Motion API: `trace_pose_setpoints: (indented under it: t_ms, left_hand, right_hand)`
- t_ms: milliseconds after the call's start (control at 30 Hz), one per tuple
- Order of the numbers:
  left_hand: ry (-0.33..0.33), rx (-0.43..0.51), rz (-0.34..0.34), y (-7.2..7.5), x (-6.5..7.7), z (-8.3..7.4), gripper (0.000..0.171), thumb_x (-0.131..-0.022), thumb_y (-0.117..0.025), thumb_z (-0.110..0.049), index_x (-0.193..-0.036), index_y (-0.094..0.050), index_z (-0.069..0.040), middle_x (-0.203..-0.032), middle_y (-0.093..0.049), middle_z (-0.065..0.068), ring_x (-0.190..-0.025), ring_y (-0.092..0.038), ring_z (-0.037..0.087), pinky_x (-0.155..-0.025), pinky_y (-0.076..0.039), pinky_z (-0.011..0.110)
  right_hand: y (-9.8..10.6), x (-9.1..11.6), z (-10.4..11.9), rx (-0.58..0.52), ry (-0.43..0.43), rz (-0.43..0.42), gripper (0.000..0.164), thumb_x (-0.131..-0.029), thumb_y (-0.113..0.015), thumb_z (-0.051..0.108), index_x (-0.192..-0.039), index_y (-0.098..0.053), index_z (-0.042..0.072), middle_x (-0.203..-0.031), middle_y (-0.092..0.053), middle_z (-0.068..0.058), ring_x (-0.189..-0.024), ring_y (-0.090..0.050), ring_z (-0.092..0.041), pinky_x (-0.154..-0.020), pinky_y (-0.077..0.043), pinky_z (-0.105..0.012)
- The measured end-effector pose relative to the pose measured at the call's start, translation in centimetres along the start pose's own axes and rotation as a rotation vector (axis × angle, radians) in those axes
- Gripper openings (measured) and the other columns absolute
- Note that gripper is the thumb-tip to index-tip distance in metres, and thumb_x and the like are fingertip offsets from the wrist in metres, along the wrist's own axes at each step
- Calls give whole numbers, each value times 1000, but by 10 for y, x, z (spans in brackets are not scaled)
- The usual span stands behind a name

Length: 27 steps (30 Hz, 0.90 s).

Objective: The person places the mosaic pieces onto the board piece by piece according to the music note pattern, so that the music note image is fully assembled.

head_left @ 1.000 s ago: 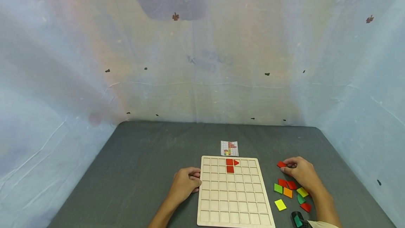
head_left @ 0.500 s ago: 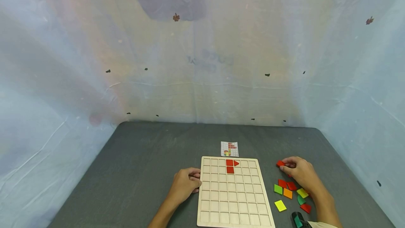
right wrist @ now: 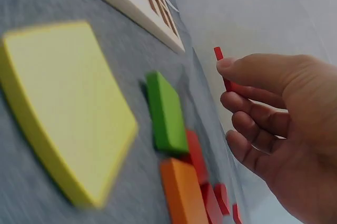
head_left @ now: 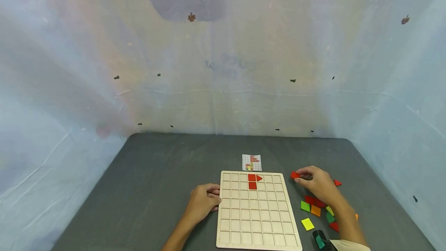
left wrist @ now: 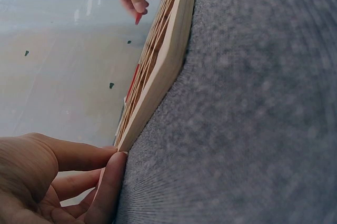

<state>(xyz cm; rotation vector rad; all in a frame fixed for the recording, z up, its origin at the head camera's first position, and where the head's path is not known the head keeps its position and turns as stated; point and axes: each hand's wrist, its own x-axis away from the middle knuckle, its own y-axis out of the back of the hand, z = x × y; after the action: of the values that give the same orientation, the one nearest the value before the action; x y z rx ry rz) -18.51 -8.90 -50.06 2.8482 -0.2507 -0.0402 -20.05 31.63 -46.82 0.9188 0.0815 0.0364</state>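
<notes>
My right hand (head_left: pixel 318 183) pinches a flat red tile (head_left: pixel 295 175) between thumb and fingers, just right of the wooden grid board (head_left: pixel 258 220). In the right wrist view the red tile (right wrist: pixel 218 54) shows edge-on, held above the table. At the board's left edge, my left hand (head_left: pixel 203 202) grips the rim with thumb and index finger; the left wrist view shows these fingertips at the board's side (left wrist: pixel 158 87). Two red squares and a red triangle (head_left: pixel 259 178) sit in the top rows of the grid.
Several loose tiles lie right of the board, among them a yellow one (head_left: pixel 307 224), a light green one (head_left: pixel 305 206), an orange one (head_left: pixel 315 210) and a red triangle (head_left: pixel 337 183). A small printed pattern card (head_left: pixel 251 162) lies behind the board on the dark table (head_left: pixel 167 165).
My right hand has lifted the red tile and moved left with it toward the board, uncovering a red triangle behind. The left hand stays at the board's edge.
</notes>
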Motion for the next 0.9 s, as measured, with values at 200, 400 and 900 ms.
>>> trace_pose_setpoints:
  t_ms: [200,400,900]
  left_hand:
    - [2,1,-3,0,1,0,37,-84,-76,7,-121,-72,11,-104,-73,14,-85,-71,18,-62,-65,27]
    - [7,3,-8,0,1,-2,37,-84,-74,7,-120,-72,11,-102,-72,14,-85,-73,18,-62,-65,27]
    - [9,-5,-11,-1,1,-1,37,-84,-74,8,-120,-72,11,-101,-72,13,-85,-73,18,-62,-65,27]
  right_hand:
    - [-12,-4,11,-48,39,37,33,-98,-78,31,-122,-75,8,-122,-69,-9,-105,-64,-24,-82,-57,-37]
    - [-24,-9,22,-54,64,53,29,-96,-79,31,-118,-77,12,-118,-69,-4,-101,-63,-18,-83,-57,-36]
    - [-36,-19,58,-65,170,152,24,-95,-78,20,-115,-77,7,-109,-68,-3,-94,-58,-18,-76,-52,-34]
